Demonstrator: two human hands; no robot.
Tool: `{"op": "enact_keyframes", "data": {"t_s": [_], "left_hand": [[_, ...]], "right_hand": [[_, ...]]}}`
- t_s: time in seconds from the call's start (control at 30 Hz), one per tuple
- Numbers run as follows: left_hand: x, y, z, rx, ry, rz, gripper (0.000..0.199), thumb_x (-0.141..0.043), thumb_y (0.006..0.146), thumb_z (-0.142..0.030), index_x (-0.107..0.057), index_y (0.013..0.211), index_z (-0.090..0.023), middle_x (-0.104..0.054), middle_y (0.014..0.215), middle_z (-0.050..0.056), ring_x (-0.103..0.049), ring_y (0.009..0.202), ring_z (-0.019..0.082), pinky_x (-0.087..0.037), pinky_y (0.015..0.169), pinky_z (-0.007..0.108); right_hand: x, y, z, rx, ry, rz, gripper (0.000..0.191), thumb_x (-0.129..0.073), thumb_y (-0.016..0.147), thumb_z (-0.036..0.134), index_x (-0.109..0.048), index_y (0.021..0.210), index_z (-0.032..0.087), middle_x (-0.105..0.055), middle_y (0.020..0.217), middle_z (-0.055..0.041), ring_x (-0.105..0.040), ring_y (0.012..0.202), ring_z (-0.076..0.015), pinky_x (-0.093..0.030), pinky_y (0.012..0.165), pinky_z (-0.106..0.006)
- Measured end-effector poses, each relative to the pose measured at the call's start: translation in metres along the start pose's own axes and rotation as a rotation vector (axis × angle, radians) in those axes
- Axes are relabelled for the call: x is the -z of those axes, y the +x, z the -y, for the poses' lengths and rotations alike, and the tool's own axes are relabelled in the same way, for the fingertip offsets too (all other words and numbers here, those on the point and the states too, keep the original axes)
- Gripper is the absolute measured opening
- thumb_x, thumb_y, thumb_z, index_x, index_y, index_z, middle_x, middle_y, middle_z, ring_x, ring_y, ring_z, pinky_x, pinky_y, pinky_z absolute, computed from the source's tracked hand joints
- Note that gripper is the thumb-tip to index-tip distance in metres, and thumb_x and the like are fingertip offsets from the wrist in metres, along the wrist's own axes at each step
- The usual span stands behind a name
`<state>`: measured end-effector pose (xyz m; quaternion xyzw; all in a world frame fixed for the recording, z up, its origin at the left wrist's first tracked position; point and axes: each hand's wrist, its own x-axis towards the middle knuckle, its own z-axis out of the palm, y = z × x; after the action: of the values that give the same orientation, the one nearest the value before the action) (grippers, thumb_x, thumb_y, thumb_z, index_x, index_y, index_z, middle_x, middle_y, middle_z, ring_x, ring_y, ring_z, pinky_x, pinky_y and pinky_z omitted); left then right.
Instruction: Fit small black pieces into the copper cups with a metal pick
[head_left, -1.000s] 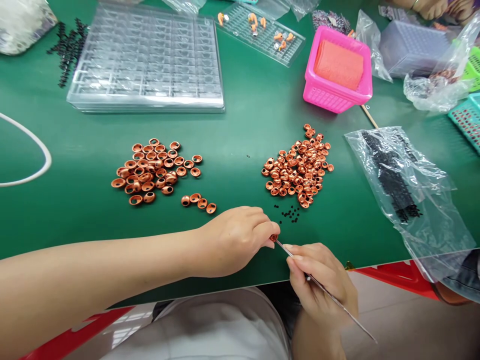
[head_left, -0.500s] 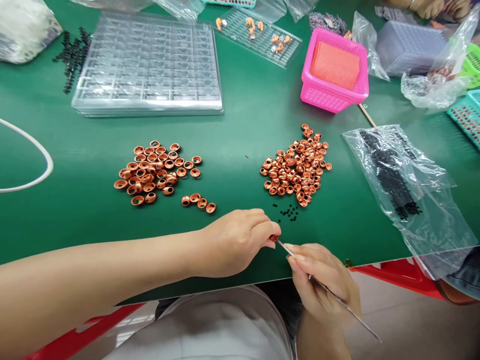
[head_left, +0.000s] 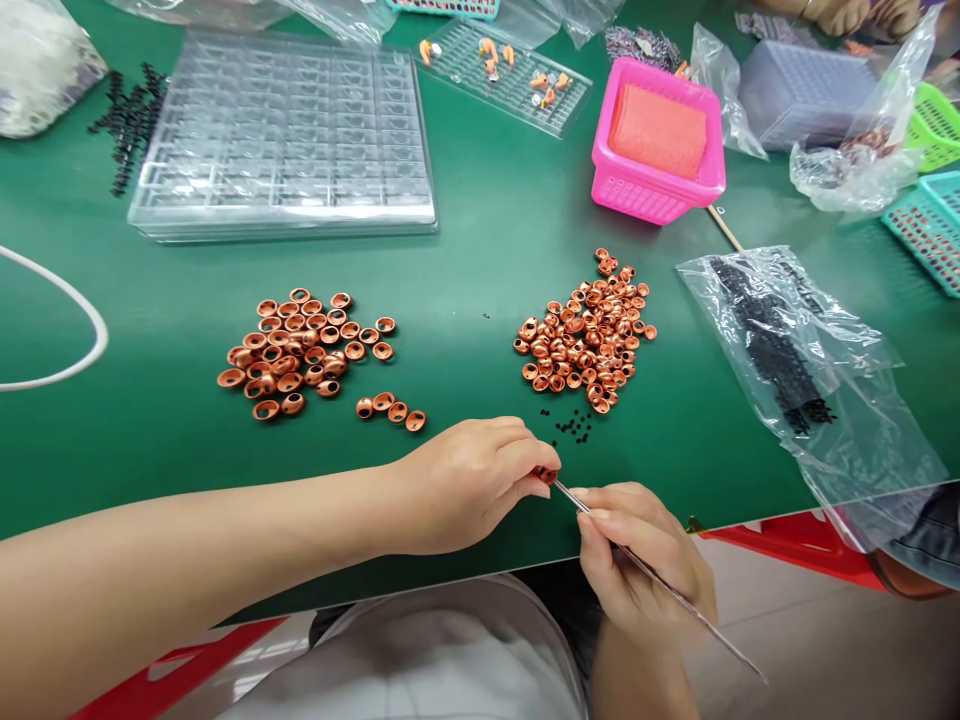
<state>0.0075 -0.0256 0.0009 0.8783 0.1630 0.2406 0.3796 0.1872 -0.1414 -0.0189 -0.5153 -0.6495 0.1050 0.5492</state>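
Near the table's front edge my left hand [head_left: 476, 485] pinches a small copper-coloured cup [head_left: 547, 475] between thumb and fingers, which partly cover it. My right hand [head_left: 649, 550] grips a thin metal pick [head_left: 679, 597] like a pen, its tip at the cup's opening. Just beyond my hands lie several tiny black dots [head_left: 576, 427]. A heap of copper-coloured cups [head_left: 589, 330] sits behind the dots. Farther left is another group of cups [head_left: 289, 350], many showing a dark spot inside, with a short row of cups [head_left: 397, 411] nearer my left wrist.
Stacked clear plastic trays [head_left: 285, 140] stand at the back left, beside black strips [head_left: 131, 120]. A pink basket [head_left: 660, 190] holds an orange-red block. At right lies a clear bag [head_left: 862, 400] with black strips. A white cable [head_left: 94, 335] loops in from the left. Another person's hands [head_left: 870, 15] show at top right.
The view has shifted slightly, so the table items appear a little farther left. My fingers have moved slightly around the cup, showing more of it; the pick stays at its opening.
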Motion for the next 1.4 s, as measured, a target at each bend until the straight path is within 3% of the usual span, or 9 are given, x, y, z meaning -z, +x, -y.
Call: {"op": "enact_keyframes", "data": {"t_s": [0.3, 1.1, 1.4], "left_hand": [[0.0011, 0.0006, 0.0011, 0.016, -0.001, 0.01, 0.013, -0.05, 0.098, -0.013, -0.062, 0.102, -0.009, -0.068, 0.085, 0.008, -0.058, 0.076, 0.016, -0.05, 0.069, 0.027], [0.0, 0.0, 0.0004, 0.014, 0.043, 0.029, 0.015, -0.049, 0.099, -0.013, -0.063, 0.101, -0.009, -0.068, 0.085, 0.009, -0.058, 0.077, 0.017, -0.05, 0.069, 0.027], [-0.0007, -0.0034, -0.0009, -0.057, 0.104, 0.08, 0.014, -0.046, 0.097, -0.008, -0.061, 0.098, -0.007, -0.064, 0.081, 0.008, -0.053, 0.072, 0.018, -0.046, 0.064, 0.029]], "right_hand": [[0.0017, 0.0019, -0.0005, 0.022, 0.028, -0.003, 0.036, -0.065, 0.074, -0.009, -0.065, 0.102, 0.015, -0.074, 0.097, -0.0059, -0.07, 0.082, -0.0177, -0.059, 0.065, -0.034], [0.0013, -0.0002, 0.0001, -0.037, -0.02, 0.017, 0.034, -0.066, 0.077, -0.003, -0.066, 0.101, 0.021, -0.075, 0.094, -0.0023, -0.072, 0.08, -0.0168, -0.06, 0.064, -0.032], [0.0002, -0.0004, 0.0019, -0.051, 0.055, -0.03, 0.039, -0.064, 0.075, -0.009, -0.069, 0.103, 0.019, -0.076, 0.095, -0.0026, -0.073, 0.081, -0.0175, -0.062, 0.066, -0.034]]}}
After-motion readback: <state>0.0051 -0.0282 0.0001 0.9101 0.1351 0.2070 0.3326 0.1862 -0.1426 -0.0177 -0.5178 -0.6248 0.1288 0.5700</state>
